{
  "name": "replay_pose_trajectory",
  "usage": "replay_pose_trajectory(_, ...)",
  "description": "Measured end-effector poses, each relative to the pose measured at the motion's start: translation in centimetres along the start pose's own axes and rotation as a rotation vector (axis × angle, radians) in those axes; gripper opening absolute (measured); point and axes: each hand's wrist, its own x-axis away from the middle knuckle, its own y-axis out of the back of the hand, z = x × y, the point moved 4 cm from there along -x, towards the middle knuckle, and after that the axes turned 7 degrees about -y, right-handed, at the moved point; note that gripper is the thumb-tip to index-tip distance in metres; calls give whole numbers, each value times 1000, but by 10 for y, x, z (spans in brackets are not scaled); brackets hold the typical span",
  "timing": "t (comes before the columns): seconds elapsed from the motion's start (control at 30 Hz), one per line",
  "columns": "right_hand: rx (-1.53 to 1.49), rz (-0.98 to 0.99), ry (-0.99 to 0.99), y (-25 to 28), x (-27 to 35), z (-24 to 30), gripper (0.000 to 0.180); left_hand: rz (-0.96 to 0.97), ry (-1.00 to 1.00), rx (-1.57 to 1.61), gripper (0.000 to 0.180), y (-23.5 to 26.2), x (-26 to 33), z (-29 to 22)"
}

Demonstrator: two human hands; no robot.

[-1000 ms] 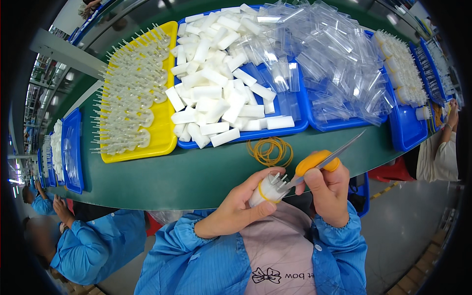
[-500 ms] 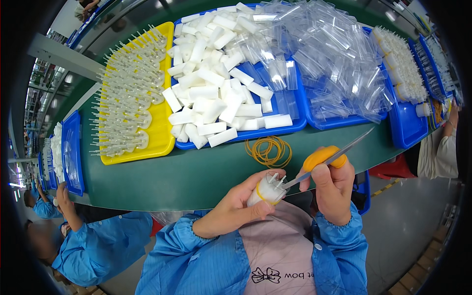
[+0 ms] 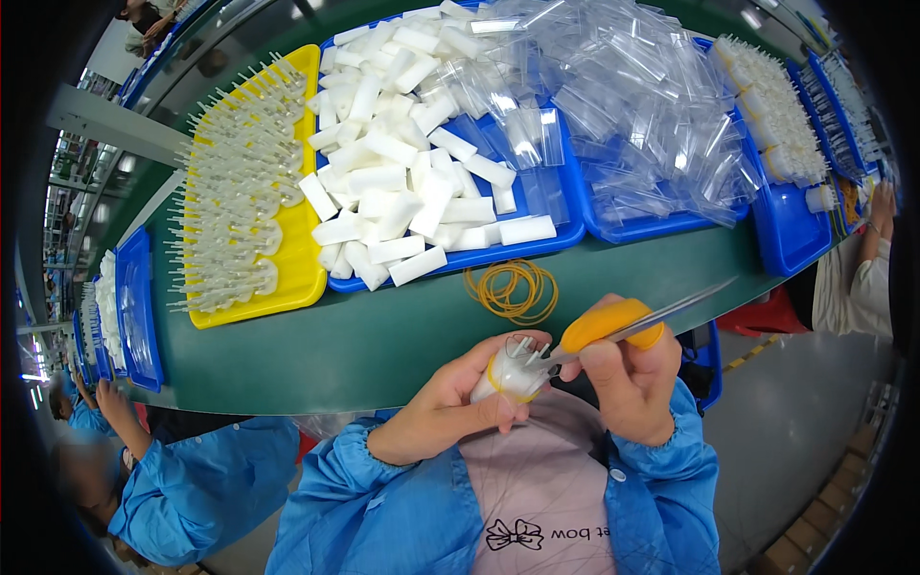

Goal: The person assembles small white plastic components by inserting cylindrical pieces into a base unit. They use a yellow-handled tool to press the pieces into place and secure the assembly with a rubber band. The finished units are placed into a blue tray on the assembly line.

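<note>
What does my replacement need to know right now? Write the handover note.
Left hand: grips a small white bundle banded in yellow, prongs up.
Right hand: holds yellow-handled scissors, one end at the bundle's prongs.
Rubber bands lie on the green table, just ahead.
Yellow tray holds pronged pieces; blue tray holds white blocks; clear bags fill the tray to the right.
Done: bundle banded. Left: scissor work at the prongs; whether any is cut cannot be told.

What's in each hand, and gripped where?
Left hand: small white bundle, gripped round its body. Right hand: scissors, by the yellow handle.
</note>
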Motion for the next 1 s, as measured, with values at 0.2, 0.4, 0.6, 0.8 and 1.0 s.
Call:
replay_pose_trajectory(0.2,-224,-48,-149,9,-2,-7,17,52,-24,93,62,1,-1,2)
replay_pose_trajectory(0.4,-219,53,-242,3,-6,-10,16,43,-11,96,63,-1,-2,-1)
replay_pose_trajectory(0.6,215,36,20,-3,-7,6,10,18,-13,115,61,5,-2,6)
replay_pose_trajectory(0.8,-168,-249,-80,13,0,-3,12,24,-24,291,66,7,-5,2)
replay_pose_trajectory(1.0,760,-308,173,50,-4,11,15,-102,-66,355,79,16,0,2)
